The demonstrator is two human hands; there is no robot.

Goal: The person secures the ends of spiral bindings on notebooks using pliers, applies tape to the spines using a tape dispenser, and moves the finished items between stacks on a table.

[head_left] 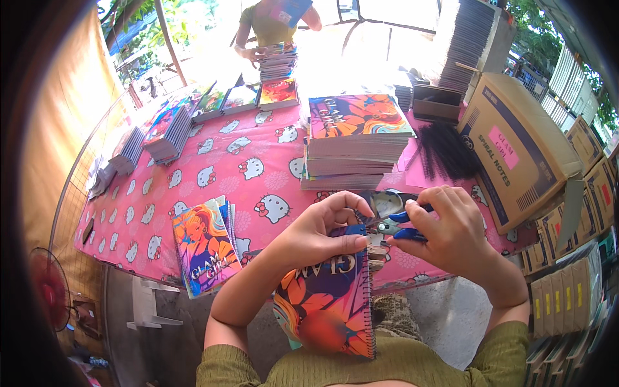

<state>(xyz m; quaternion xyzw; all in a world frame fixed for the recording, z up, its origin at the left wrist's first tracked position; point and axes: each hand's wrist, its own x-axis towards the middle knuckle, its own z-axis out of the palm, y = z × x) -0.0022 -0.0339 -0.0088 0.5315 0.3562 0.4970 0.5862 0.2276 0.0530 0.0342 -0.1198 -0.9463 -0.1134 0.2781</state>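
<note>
My left hand (325, 226) is closed around the top of a spiral notebook (322, 284) with an orange, purple and dark blue illustrated cover. The notebook is tilted in front of my chest, and a black spiral coil (371, 316) runs down its right edge. In my right hand (451, 222) is a pair of blue-handled pliers (411, 235), its jaws close to the coil's upper end beside my left thumb. Whether the jaws grip the wire is too small to tell. Left of my left forearm lies a small pile of similar notebooks (206, 248).
A tall stack of unbound notebooks (358, 158) stands beyond my hands on the pink patterned tablecloth (251, 193). Loose black coils (445, 151) lie right of it, beside a cardboard box (516, 151). More stacks (169, 138) line the far left; another person (274, 29) handles notebooks across the table.
</note>
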